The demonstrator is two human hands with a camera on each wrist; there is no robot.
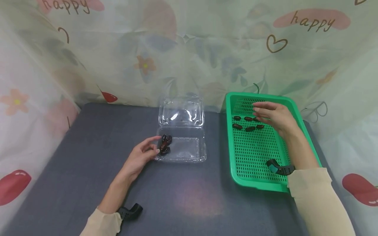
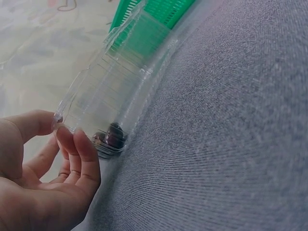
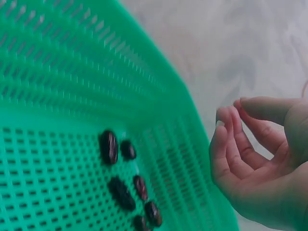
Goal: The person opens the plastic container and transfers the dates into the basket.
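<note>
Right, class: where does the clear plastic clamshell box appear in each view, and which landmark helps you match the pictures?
Head: the clear plastic clamshell box sits near the centre, lid open.
Left wrist: left of centre, slanting up towards the top edge.
Right wrist: not in it.
Shared landmark: the green perforated basket, at right in head, top in left wrist, left in right wrist.

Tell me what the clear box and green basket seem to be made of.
Box: probably thin, glossy plastic; it is see-through with bright glints. Basket: likely molded plastic, slightly shiny, given its even green colour and regular slots.
</note>
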